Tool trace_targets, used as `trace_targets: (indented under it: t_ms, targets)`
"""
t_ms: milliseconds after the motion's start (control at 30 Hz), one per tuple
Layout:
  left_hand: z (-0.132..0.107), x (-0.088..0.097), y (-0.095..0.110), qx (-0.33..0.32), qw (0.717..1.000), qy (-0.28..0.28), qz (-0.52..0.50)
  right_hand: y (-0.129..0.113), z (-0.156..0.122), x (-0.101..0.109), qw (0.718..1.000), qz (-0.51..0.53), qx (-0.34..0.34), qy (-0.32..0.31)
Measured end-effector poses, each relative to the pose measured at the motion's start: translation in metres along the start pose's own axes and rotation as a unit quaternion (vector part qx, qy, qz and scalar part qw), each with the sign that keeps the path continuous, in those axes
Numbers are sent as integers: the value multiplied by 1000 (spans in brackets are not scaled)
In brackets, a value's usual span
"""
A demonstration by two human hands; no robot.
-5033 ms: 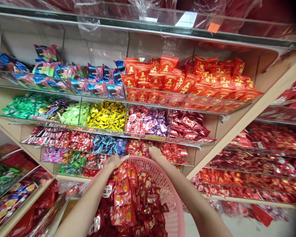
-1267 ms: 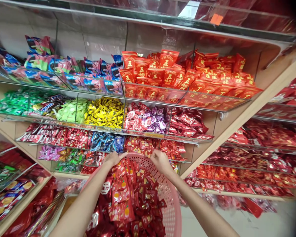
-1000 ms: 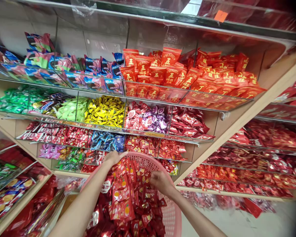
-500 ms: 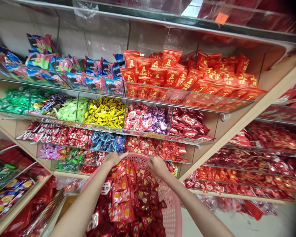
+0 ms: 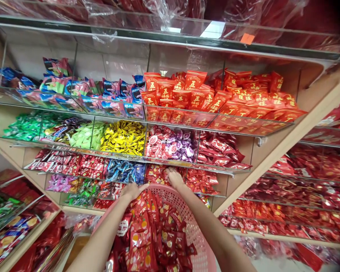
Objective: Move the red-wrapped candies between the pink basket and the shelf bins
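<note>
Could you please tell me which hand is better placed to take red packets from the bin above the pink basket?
Probably the right hand: it touches the red packets in that bin, while the left hand sits lower, at the basket's rim.

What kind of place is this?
Probably a sweets shop selling loose wrapped confectionery. Tiered clear acrylic bins are sorted by kind and colour, including one of yellow wrapped sweets, and a pink plastic basket is heaped with red packets, as if for a shopper or restocking.
</note>
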State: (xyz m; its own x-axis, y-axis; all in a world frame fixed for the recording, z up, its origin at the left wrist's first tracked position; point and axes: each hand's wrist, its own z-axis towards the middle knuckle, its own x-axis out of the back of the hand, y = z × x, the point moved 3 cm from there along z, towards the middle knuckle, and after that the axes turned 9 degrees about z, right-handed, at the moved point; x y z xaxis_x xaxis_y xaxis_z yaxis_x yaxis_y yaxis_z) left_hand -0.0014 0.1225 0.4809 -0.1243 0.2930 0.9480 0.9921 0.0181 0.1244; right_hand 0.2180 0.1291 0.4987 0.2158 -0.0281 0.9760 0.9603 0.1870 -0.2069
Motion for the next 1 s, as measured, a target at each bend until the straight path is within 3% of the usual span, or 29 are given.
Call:
trace_targets:
  t_ms: [300,467,600,700,767,933,1000]
  targets:
    - [0,0,0,-4,1000,-6,9,-2,-7,7,999,-36,16,0]
    - [-2,2,2,5,1000,-12,10,-6,-27,26,997,-22,34,67]
    - [-4,5,3,11,1000,-15,13,-11,-60,51,986,86,50,134]
    - [-4,5,3,5,1000,-16,7,-10,-83,59,964,218,57,140]
    - [-3,3,3,3,1000,-18,2,-7,-92,50,946,307,55,90]
    - [0,-1,2,5,1000,-23,-4,5,-102,-8,868,462,5,-181]
    - [1,-1,1,5,1000,-20,-2,7,-100,-21,873,444,-10,-203]
